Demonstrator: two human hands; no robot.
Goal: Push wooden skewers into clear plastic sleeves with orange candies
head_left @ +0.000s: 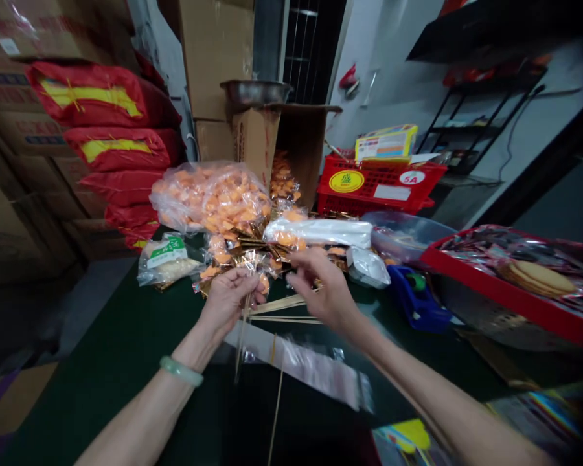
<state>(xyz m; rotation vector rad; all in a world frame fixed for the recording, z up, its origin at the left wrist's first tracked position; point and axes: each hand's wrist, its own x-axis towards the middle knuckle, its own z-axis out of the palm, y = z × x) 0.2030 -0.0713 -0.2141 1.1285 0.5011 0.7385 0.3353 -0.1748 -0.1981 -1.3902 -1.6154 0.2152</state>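
At the far left, red sacks stood piled one on another, which presumably saved floor space beside the dark green table. On the table's left edge lay a bag with a green label, and behind it a large clear bag of orange pieces slumped at the far side, which left the near surface to the hands. The left hand, a pale green bracelet on its wrist, grasped a few thin sticks between thumb and fingers; they hung down toward the near side, a hold that seemed meant to keep them bunched at one end. More loose sticks lay crosswise between the hands, likely placed there for easy reach. Nearer, a strip of clear plastic slanted across the table. The right hand hovered just right of centre with bent fingers, near small packets around the heap's edge; blur hid its fingertips, so I could not tell whether it gripped anything. Farther right, a red crate stood at the back, a blue tape dispenser sat within arm's reach, and a red-rimmed container closed off the right side.
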